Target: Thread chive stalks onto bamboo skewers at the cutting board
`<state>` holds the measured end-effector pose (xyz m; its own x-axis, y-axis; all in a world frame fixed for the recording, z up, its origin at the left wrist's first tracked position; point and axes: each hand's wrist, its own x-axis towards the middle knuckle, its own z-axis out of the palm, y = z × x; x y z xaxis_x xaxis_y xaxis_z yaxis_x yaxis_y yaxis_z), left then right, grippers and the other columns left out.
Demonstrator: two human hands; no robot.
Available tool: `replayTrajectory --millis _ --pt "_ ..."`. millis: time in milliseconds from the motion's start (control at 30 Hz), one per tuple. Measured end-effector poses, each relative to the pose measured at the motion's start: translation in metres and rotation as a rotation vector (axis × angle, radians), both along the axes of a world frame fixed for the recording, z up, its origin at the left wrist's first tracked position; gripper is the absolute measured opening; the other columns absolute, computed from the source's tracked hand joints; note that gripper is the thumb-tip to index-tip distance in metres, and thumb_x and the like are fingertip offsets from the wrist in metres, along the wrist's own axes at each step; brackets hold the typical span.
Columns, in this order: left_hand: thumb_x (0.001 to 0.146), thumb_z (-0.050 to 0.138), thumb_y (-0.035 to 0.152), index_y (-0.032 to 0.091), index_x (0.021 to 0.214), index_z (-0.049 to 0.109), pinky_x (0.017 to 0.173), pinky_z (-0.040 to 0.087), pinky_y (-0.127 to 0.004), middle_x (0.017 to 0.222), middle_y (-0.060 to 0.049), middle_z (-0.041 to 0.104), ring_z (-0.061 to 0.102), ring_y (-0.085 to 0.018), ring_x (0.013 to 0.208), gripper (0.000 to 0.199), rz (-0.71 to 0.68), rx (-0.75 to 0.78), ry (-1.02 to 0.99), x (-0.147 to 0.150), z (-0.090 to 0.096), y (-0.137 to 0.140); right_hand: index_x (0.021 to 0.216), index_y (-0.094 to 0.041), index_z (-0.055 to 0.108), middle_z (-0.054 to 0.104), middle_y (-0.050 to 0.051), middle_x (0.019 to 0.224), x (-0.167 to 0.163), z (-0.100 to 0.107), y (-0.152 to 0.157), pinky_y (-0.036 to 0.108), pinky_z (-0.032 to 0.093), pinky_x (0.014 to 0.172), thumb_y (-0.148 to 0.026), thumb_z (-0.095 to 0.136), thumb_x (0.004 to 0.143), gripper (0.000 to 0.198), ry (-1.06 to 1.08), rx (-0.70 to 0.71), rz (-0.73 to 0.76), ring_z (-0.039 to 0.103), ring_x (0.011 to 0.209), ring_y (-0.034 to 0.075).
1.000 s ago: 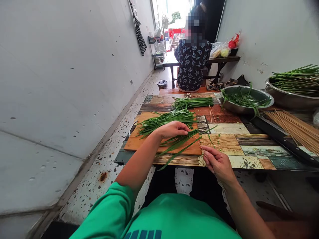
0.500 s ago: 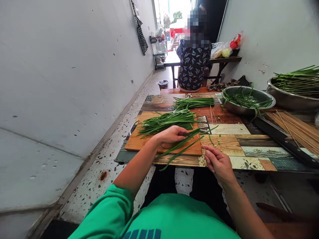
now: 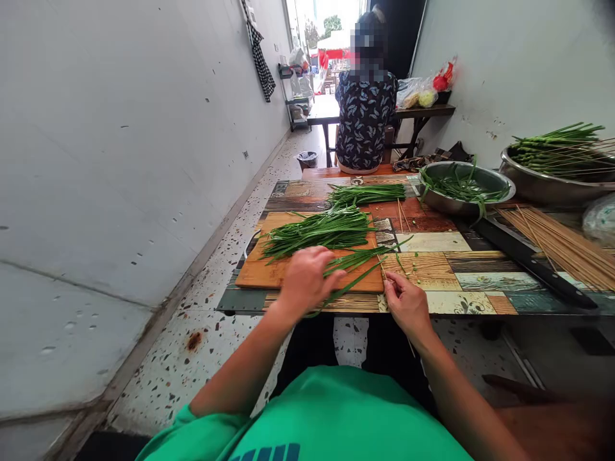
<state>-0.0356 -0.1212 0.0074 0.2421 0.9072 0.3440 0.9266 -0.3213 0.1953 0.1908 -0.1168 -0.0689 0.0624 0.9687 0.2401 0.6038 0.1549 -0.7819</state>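
My right hand is closed in a pinch on a thin wooden skewer, whose lower end shows below the wrist. Several chives lie across the skewer's upper part over the cutting board's right side. My left hand, somewhat blurred, is over the rear part of these chives, thumb apart from the fingers; it seems not to grip them, and its fingertips are partly hidden. Behind it a thick pile of chives rests on the wooden cutting board.
Another chive bundle lies beyond the board. To the right are a metal bowl of leaves, a larger bowl with skewered greens, a knife and many loose skewers. A person sits ahead, back turned.
My left hand has let go of its pinch on the chives and moved back left along them. My right hand keeps holding the skewer. The view has shifted slightly.
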Motion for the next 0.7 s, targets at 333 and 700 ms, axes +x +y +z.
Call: replayTrajectory --millis 333,700 --pt "0.082 0.057 0.026 0.018 0.081 0.066 0.1 0.029 -0.042 0.107 -0.008 0.063 0.054 -0.024 0.105 0.012 -0.137 -0.104 0.1 0.024 -0.019 0.033 0.091 -0.014 0.069 0.07 0.006 0.071 0.001 0.002 0.001 0.025 0.046 0.055 -0.036 0.049 0.081 0.032 0.044 -0.011 0.034 0.061 0.058 0.016" --pt "0.084 0.056 0.024 0.022 0.089 0.067 0.109 0.009 -0.048 0.119 -0.004 0.062 0.048 -0.022 0.119 0.012 -0.194 -0.027 -0.078 0.057 -0.025 0.035 0.094 -0.015 0.069 0.07 0.006 0.071 -0.01 0.004 -0.012 0.027 0.048 0.057 -0.036 0.049 0.082 0.031 0.087 -0.003 0.038 0.063 0.06 0.017"
